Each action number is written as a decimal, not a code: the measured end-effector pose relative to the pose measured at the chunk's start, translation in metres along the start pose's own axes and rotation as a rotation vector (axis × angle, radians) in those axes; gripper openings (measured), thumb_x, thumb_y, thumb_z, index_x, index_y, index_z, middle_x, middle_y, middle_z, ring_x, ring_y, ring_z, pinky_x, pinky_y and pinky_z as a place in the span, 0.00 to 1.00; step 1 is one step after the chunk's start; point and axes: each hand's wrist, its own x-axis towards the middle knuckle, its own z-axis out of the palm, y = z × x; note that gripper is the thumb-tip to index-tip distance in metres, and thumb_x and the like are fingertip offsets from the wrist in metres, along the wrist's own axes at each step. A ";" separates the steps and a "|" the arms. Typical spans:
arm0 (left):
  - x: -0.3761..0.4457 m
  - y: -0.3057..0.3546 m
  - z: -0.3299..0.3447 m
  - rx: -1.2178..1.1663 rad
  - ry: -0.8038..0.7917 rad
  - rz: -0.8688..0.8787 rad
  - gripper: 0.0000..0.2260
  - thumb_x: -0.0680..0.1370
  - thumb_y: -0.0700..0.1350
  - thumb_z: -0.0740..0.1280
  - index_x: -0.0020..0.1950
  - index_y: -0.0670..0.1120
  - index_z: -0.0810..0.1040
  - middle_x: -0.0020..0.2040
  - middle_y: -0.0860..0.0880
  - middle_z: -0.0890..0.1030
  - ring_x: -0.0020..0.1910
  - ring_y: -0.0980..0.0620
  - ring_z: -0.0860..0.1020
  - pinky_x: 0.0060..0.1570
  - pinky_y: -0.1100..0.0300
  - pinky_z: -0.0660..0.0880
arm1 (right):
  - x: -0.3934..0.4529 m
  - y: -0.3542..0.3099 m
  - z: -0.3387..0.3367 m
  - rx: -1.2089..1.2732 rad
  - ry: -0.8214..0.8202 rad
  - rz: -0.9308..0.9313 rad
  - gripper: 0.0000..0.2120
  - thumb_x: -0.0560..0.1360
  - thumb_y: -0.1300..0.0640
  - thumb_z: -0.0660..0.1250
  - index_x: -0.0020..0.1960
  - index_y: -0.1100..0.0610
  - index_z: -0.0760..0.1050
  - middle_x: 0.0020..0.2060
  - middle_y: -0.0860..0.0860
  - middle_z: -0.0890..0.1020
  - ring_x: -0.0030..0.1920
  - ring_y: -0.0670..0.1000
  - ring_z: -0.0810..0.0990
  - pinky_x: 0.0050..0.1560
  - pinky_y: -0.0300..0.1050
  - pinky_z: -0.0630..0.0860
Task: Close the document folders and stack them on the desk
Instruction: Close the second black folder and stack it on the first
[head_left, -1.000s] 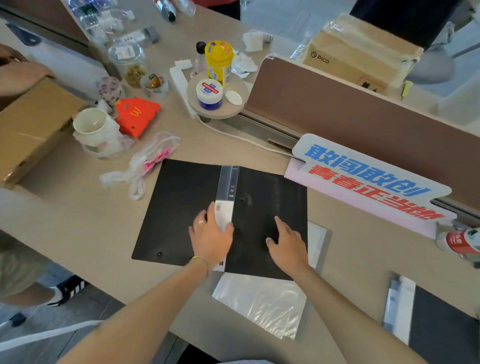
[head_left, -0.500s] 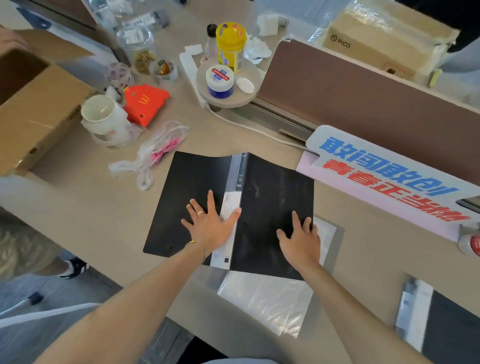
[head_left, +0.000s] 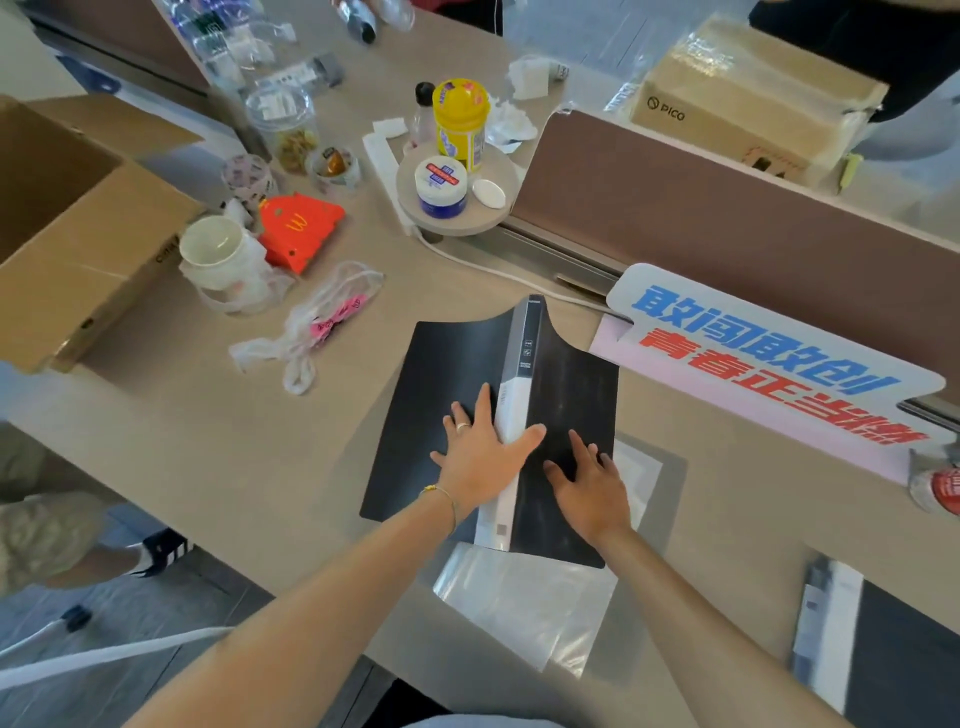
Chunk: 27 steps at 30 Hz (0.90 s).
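Beige and smooth, the bench (head_left: 208, 441) carries a matte black document folder (head_left: 431, 395) lying spine up at the centre, its two covers splayed outward and bowing upward at the far end. Its spine (head_left: 522, 374) is a narrow strip, grey at the far end and white nearer the person, printed with marks too small to read.

The left hand (head_left: 480, 457) lies flat with fingers spread wide, palm on the left cover and thumb reaching across the spine; it holds nothing. The right hand (head_left: 589, 488) also rests open and flat on the right cover, just beside the left hand, gripping nothing.

Glossy clear plastic sleeves (head_left: 530, 608) stick out from beneath the folder at 6 o'clock, and the folder hides their far part. At 4 o'clock a second folder (head_left: 893, 654), black with a pale strip, is cut off by the picture's edge.

At 2 o'clock stands a flat cut-out sign (head_left: 769, 358) with blue and red characters, partly screening a brown divider panel (head_left: 727, 218). A corrugated cardboard box (head_left: 78, 228) at 10 o'clock is cropped on the left. Near it sit a round white mug (head_left: 218, 254), an orange-red carton (head_left: 298, 228) and a crumpled clear plastic bag (head_left: 322, 322). At 12 o'clock a round shelf (head_left: 498, 202) holds a yellow cylindrical tub (head_left: 460, 124) and a white jar (head_left: 441, 187).
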 end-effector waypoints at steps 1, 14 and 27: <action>-0.003 0.002 0.004 0.012 -0.009 0.013 0.44 0.72 0.74 0.58 0.82 0.60 0.42 0.84 0.46 0.47 0.82 0.37 0.49 0.75 0.28 0.48 | -0.003 -0.001 0.000 0.036 -0.011 0.001 0.32 0.80 0.36 0.54 0.81 0.44 0.50 0.80 0.52 0.58 0.80 0.57 0.52 0.78 0.59 0.56; -0.042 0.044 -0.024 -0.226 0.168 0.204 0.12 0.80 0.50 0.60 0.61 0.54 0.76 0.50 0.53 0.84 0.47 0.52 0.82 0.50 0.53 0.80 | -0.046 -0.022 -0.039 0.713 -0.069 -0.144 0.23 0.83 0.45 0.56 0.78 0.43 0.62 0.73 0.42 0.69 0.72 0.44 0.66 0.65 0.31 0.60; -0.055 0.101 -0.105 -0.017 0.295 0.266 0.36 0.78 0.40 0.58 0.83 0.57 0.49 0.64 0.43 0.79 0.57 0.39 0.78 0.50 0.53 0.72 | -0.104 -0.076 -0.064 0.296 0.184 -0.530 0.36 0.73 0.35 0.66 0.77 0.42 0.60 0.72 0.38 0.71 0.70 0.42 0.70 0.70 0.40 0.68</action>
